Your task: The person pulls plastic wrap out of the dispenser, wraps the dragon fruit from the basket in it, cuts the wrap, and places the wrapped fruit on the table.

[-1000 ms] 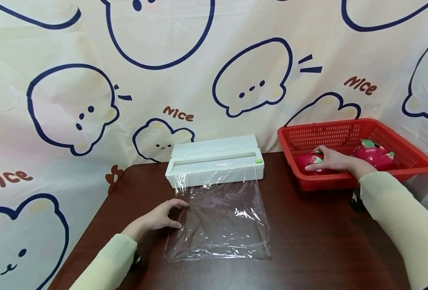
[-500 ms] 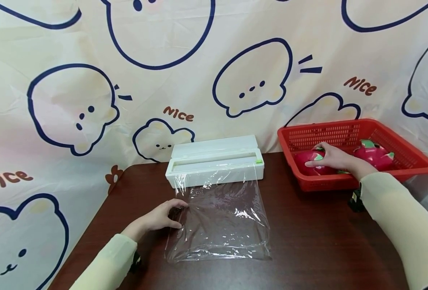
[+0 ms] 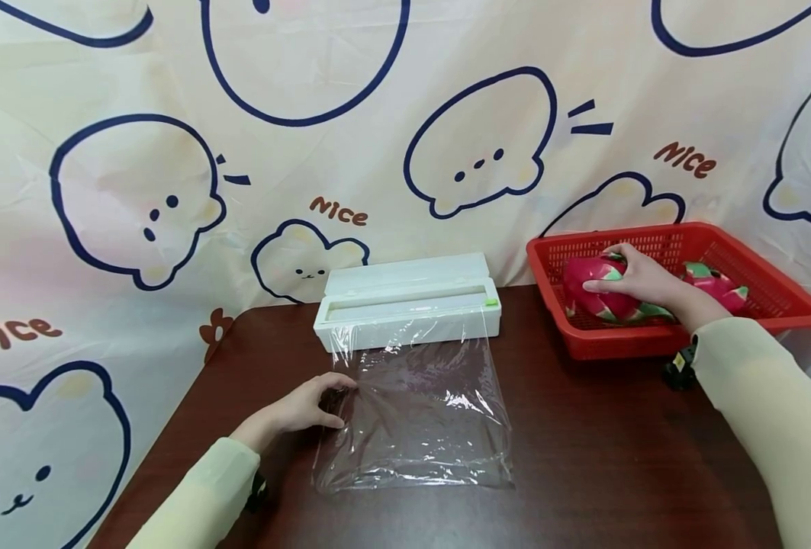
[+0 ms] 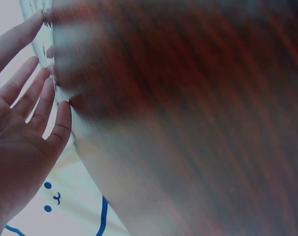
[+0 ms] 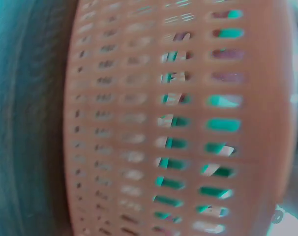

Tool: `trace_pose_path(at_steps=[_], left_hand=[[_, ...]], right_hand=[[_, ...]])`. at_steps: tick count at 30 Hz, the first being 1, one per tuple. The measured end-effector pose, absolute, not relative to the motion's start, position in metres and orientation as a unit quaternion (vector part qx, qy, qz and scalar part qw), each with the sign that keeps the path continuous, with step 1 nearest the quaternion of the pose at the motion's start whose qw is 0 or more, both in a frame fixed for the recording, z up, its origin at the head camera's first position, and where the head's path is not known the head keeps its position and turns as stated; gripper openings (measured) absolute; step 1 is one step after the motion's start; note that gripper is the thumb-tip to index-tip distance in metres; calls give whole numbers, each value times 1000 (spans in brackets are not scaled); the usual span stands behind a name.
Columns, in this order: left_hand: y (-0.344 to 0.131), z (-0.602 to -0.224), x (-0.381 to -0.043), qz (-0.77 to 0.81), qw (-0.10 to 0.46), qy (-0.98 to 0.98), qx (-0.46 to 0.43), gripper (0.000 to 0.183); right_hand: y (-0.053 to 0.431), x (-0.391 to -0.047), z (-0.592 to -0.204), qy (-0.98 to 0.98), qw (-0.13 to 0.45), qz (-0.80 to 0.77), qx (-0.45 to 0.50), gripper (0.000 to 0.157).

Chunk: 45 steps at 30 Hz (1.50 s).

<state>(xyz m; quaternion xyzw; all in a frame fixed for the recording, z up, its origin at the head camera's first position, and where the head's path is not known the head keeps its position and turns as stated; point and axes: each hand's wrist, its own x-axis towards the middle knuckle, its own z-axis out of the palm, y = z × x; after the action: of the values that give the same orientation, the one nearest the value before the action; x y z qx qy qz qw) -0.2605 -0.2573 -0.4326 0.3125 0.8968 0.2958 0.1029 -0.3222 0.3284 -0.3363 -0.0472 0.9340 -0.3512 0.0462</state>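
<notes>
Red basket (image 3: 614,347), right of frame: dragon fruit (image 3: 590,282), gripped by right hand (image 3: 642,280); second dragon fruit (image 3: 721,290), partly hidden. White box (image 3: 405,274), centre: interior unclear, clear film (image 3: 422,423) across front. Left hand (image 3: 302,404), lower left: fingers spread, touching film.

Bright and even in the head view, glinting off the plastic film (image 3: 419,427), shining softly along the desk (image 3: 584,473). Over to the left wrist: dimmer, soft-focused, blown pale at upper left. Blurred at the right, washing the basket (image 5: 261,128) to salmon, tinged teal.
</notes>
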Motion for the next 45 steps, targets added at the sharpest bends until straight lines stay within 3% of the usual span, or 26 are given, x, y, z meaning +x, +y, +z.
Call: trace_pose_path(at_steps=[20, 36, 45], left_hand=[[-256, -429, -264, 293, 100, 896, 318, 57], [-258, -432, -258, 295, 102, 900, 304, 57], [-258, -432, -258, 298, 102, 901, 299, 56]], right_hand=[[305, -305, -285, 918, -2, -390, -74, 101], [248, -289, -255, 925, -31, -346, -157, 90], [214, -279, -250, 920, -8, -347, -180, 88]])
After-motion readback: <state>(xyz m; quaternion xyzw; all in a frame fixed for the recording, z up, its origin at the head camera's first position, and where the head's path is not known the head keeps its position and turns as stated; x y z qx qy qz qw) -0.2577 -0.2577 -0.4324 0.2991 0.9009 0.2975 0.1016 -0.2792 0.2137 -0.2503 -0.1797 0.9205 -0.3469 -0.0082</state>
